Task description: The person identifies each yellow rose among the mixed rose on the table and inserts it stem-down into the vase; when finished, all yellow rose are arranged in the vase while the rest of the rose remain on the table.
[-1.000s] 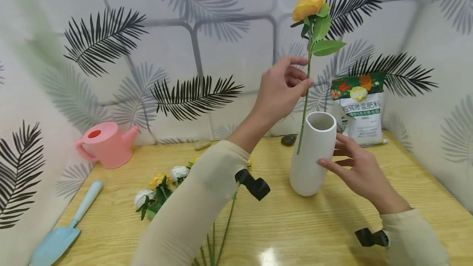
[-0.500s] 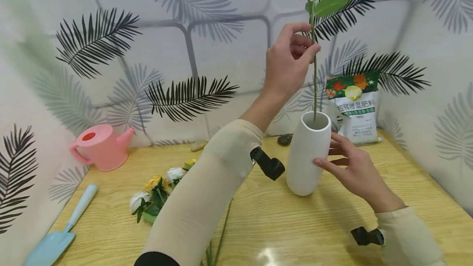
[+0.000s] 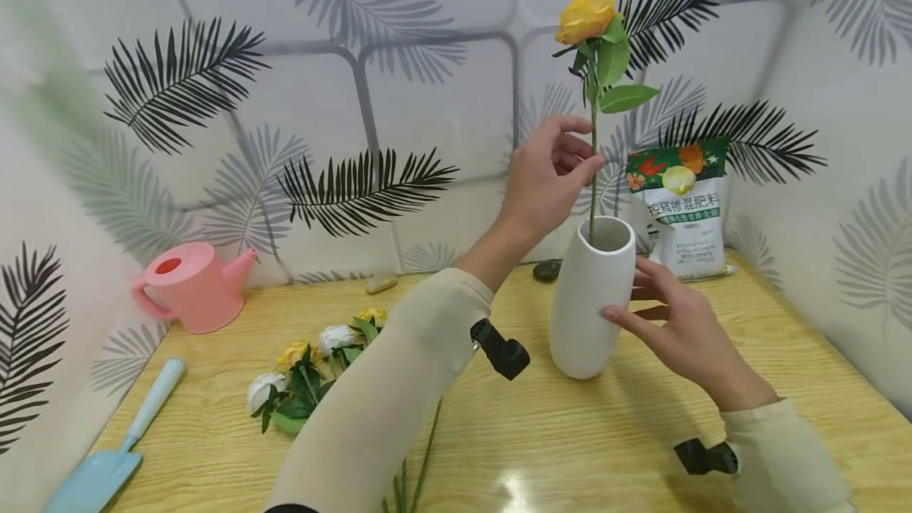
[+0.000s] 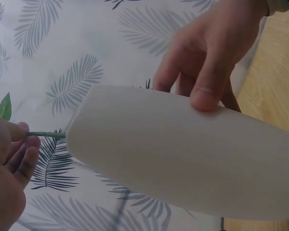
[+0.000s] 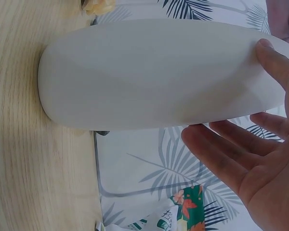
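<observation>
My left hand (image 3: pixel 545 172) pinches the green stem of a yellow artificial rose (image 3: pixel 586 18) between thumb and fingertips. The bloom stands upright above the hand, and the stem's lower end drops inside the mouth of a tall white vase (image 3: pixel 587 315), hidden by its wall. In the left wrist view the stem (image 4: pixel 47 134) enters at the vase's rim. My right hand (image 3: pixel 677 323) steadies the vase from the right, thumb on the near side and fingers round the back. The right wrist view has the vase (image 5: pixel 154 77) standing on the wooden table.
Several white and yellow artificial flowers (image 3: pixel 306 378) lie on the table (image 3: pixel 541 434), partly behind my left sleeve. A pink watering can (image 3: pixel 203 291) and a blue trowel (image 3: pixel 117 450) are at the left. Pebbles (image 3: pixel 547 271) and a fertilizer bag (image 3: pixel 684 220) sit along the back.
The rose stem, first outside the vase's front, rose with my left hand over the mouth, then came down into it. The right hand stays on the vase.
</observation>
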The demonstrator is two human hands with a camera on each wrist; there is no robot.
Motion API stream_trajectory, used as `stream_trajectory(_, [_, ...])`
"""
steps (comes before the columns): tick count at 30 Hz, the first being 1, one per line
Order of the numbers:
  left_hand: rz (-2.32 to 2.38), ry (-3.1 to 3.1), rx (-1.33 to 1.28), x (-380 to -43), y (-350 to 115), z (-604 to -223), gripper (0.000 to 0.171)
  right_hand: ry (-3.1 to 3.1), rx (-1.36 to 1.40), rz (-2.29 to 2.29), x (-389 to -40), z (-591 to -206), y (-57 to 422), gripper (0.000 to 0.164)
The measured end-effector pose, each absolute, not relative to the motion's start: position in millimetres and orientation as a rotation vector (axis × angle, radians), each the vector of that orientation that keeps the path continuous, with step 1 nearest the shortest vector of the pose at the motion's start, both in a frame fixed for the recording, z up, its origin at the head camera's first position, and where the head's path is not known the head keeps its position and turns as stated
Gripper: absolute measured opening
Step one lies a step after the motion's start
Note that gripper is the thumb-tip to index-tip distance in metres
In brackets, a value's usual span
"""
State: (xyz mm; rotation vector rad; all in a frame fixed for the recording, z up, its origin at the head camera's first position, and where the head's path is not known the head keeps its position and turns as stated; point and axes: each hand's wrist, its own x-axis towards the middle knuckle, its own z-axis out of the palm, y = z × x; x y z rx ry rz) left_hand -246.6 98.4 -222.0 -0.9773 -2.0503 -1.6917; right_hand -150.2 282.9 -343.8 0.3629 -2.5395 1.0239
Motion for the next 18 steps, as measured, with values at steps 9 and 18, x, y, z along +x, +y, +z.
stream_trajectory(9, [-1.654, -2.122, -0.991, -240.1, 95.7, -244.8, 0.033, -2.562, 0.347, 1.04, -149.3, -342.0, 281.3, 0.069])
stream_trajectory(18, [-1.605, -2.139, -0.977, -236.6, 94.5, -255.1, 0.031, -2.597, 0.33, 1.052, -149.5, -341.4, 282.2, 0.07])
